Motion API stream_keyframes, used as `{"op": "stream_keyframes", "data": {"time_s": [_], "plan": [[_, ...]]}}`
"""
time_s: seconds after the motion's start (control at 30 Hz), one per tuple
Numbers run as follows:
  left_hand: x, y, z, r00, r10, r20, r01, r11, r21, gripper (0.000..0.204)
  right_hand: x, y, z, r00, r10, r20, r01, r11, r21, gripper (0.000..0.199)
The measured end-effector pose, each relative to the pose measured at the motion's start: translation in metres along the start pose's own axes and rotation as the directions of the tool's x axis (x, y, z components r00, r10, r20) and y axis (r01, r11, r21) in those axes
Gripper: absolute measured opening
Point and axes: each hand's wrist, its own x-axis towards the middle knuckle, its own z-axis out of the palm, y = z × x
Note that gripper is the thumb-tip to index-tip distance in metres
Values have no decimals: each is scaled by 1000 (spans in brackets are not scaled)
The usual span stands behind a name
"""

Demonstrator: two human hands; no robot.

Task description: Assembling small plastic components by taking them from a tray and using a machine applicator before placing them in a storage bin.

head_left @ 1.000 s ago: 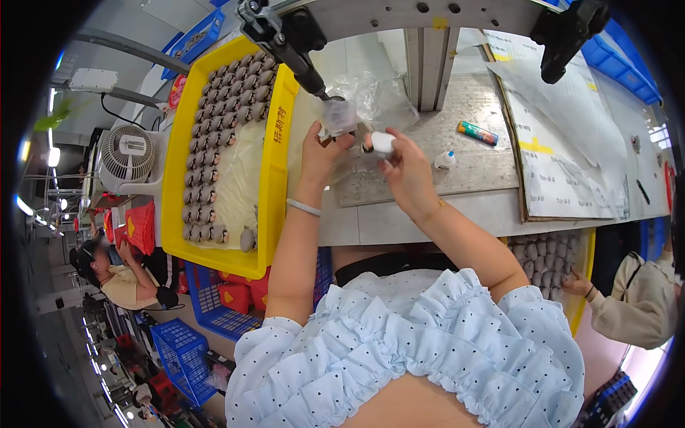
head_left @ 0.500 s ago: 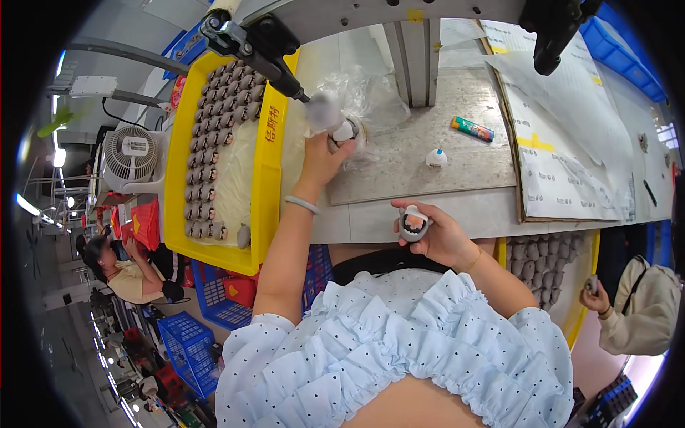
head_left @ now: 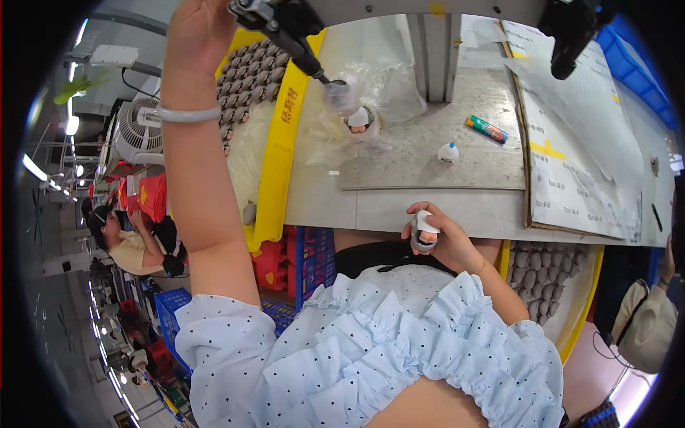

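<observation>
My left hand is raised high at the upper left, at the handle end of the press lever linkage. Its fingers close round that handle, partly cut off by the picture's edge. Beneath the press's plunger, a small figure with a white top stands in clear plastic film. Close to my body, my right hand grips a small grey-and-white toy figure, its face part turned upward. A small white piece with a blue tip stands on the metal plate.
The yellow crate on the left holds rows of grey figures. A green tube-shaped object lies on the plate, left of paper-covered board. More grey pieces sit in another crate at lower right. A fan and co-workers are farther off.
My left hand has let go of the figure under the plunger and risen up and left to the lever handle. My right hand has turned its figure slightly.
</observation>
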Motion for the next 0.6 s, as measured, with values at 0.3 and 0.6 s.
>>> {"op": "stream_keyframes", "data": {"time_s": [0.3,0.6], "plan": [[-126,-33,47,831,407,379,-517,311,798,44,2,6,-10,1000,15,5,-15,991,131,53],[-258,-116,-145,320,-828,-461,217,-409,886,55,-98,13,-79,995,-98,-37,99,995,33,76]]}}
